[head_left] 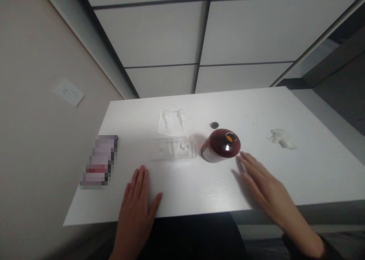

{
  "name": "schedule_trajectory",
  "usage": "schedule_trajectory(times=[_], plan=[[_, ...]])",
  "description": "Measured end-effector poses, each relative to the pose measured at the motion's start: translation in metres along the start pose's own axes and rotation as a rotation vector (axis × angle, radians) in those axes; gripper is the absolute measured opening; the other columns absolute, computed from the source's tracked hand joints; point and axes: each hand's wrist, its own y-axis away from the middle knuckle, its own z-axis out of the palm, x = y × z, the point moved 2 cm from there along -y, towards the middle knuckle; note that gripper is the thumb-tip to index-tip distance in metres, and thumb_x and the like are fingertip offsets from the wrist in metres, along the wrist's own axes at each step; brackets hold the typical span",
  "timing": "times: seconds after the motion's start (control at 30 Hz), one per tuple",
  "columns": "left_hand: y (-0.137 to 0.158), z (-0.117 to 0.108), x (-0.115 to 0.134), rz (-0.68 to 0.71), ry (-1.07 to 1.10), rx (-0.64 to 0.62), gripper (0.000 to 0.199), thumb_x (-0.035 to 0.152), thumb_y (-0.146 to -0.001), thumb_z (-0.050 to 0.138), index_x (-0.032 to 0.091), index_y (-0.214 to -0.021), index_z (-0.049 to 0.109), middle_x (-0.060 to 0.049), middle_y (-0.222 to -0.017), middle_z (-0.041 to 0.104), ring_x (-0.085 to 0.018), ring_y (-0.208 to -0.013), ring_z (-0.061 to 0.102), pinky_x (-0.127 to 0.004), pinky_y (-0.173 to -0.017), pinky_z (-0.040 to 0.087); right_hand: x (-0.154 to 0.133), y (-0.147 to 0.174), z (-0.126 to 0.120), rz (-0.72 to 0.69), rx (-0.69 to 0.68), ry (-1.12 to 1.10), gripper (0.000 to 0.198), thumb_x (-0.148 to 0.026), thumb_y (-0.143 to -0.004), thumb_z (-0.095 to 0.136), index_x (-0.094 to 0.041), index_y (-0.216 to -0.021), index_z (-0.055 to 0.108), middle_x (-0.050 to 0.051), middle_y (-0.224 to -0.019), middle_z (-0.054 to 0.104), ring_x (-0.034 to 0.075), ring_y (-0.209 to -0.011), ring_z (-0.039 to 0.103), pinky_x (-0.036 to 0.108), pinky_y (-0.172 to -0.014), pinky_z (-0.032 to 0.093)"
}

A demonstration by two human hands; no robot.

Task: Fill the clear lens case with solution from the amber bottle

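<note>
Bottle, dark red and open at the top, stands on the white table just beside the right hand, which is outstretched and grips nothing; whether they touch I cannot tell. Left hand lies flat and unclenched near a clear container, with a small dark cap beyond the bottle

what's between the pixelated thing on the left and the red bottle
In the head view, a clear container sits there, close to the red bottle; bare tabletop separates it from the pixelated thing.
</note>
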Motion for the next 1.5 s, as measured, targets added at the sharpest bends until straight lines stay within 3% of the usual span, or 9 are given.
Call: schedule_trajectory(times=[0.1, 0.2, 0.43, 0.63, 0.83, 1.0, 1.3, 1.4, 1.5], plan=[[0.017, 0.000, 0.017, 0.100, -0.059, -0.040, 0.077, 0.045, -0.109, 0.046, 0.021, -0.173, 0.012, -0.021, -0.174, 0.036, -0.040, -0.161, 0.037, -0.066, -0.119, 0.046, -0.020, 0.046, 0.017, -0.018, 0.002, 0.159, 0.070, -0.049, -0.111, 0.044, -0.018, -0.172, 0.026, 0.025, -0.170, 0.040, 0.045, -0.157, 0.041, 0.076, -0.114, 0.048], [0.012, 0.001, 0.046, 0.176, -0.013, -0.100, 0.076, 0.040, -0.107, 0.050, 0.019, -0.172, 0.017, -0.019, -0.173, 0.038, -0.037, -0.162, 0.036, -0.063, -0.122, 0.045, -0.037, 0.063, 0.026, 0.003, 0.029, 0.193, 0.074, -0.052, -0.111, 0.041, -0.019, -0.174, 0.017, 0.025, -0.170, 0.040, 0.044, -0.157, 0.042, 0.073, -0.117, 0.047], [-0.026, 0.017, 0.113, 0.274, 0.077, -0.243, 0.086, 0.050, -0.102, 0.059, 0.004, -0.167, 0.028, -0.023, -0.175, 0.030, -0.038, -0.165, 0.028, -0.062, -0.131, 0.033, -0.037, 0.069, 0.020, 0.013, 0.084, 0.046, 0.060, -0.040, -0.111, 0.045, -0.023, -0.168, 0.036, 0.019, -0.167, 0.049, 0.039, -0.153, 0.050, 0.069, -0.116, 0.050], [-0.034, 0.024, 0.169, 0.472, 0.172, -0.341, 0.082, 0.062, -0.109, 0.037, 0.009, -0.170, 0.026, -0.014, -0.180, 0.017, -0.034, -0.168, 0.018, -0.053, -0.135, 0.028, -0.031, 0.089, 0.002, 0.158, 0.270, -0.109, 0.039, -0.037, -0.109, 0.048, -0.025, -0.141, 0.066, 0.012, -0.144, 0.072, 0.035, -0.133, 0.070, 0.058, -0.109, 0.059], [-0.049, 0.031, 0.211, 0.561, 0.179, -0.350, 0.084, 0.063, -0.111, 0.031, 0.002, -0.168, 0.026, -0.015, -0.179, 0.020, -0.029, -0.168, 0.020, -0.049, -0.136, 0.027, -0.034, 0.087, -0.016, 0.182, 0.445, -0.163, 0.028, -0.035, -0.107, 0.052, -0.023, -0.116, 0.075, 0.010, -0.117, 0.082, 0.031, -0.110, 0.078, 0.048, -0.096, 0.062], [-0.047, 0.027, 0.184, 0.567, 0.223, -0.313, 0.067, 0.060, -0.112, 0.035, 0.022, -0.167, 0.035, -0.002, -0.178, 0.030, -0.024, -0.165, 0.030, -0.051, -0.133, 0.033, -0.038, 0.075, -0.024, 0.138, 0.467, -0.160, 0.024, -0.031, -0.106, 0.055, -0.022, -0.110, 0.076, 0.009, -0.111, 0.082, 0.029, -0.104, 0.079, 0.043, -0.092, 0.060], [0.000, -0.008, 0.030, 0.322, -0.099, -0.154, 0.065, 0.034, -0.108, 0.051, 0.023, -0.169, 0.031, -0.009, -0.175, 0.038, -0.032, -0.160, 0.041, -0.057, -0.123, 0.044, -0.026, 0.070, -0.019, 0.144, 0.513, -0.139, 0.023, -0.033, -0.106, 0.058, -0.020, -0.100, 0.076, 0.006, -0.096, 0.082, 0.023, -0.087, 0.079, 0.032, -0.080, 0.058], [0.002, -0.009, 0.030, 0.334, -0.112, -0.145, 0.070, 0.036, -0.107, 0.053, 0.021, -0.170, 0.027, -0.012, -0.177, 0.033, -0.035, -0.162, 0.036, -0.060, -0.125, 0.041, -0.025, 0.070, -0.015, 0.149, 0.541, -0.165, 0.021, -0.029, -0.106, 0.059, -0.020, -0.099, 0.077, 0.005, -0.094, 0.082, 0.021, -0.086, 0.079, 0.030, -0.080, 0.057], [-0.012, -0.003, 0.061, 0.446, -0.033, -0.259, 0.073, 0.039, -0.106, 0.056, 0.020, -0.170, 0.028, -0.010, -0.178, 0.030, -0.034, -0.164, 0.031, -0.058, -0.128, 0.037, -0.026, 0.071, -0.014, 0.137, 0.562, -0.181, 0.019, -0.025, -0.105, 0.060, -0.021, -0.097, 0.077, 0.004, -0.092, 0.081, 0.021, -0.084, 0.078, 0.030, -0.079, 0.057]])
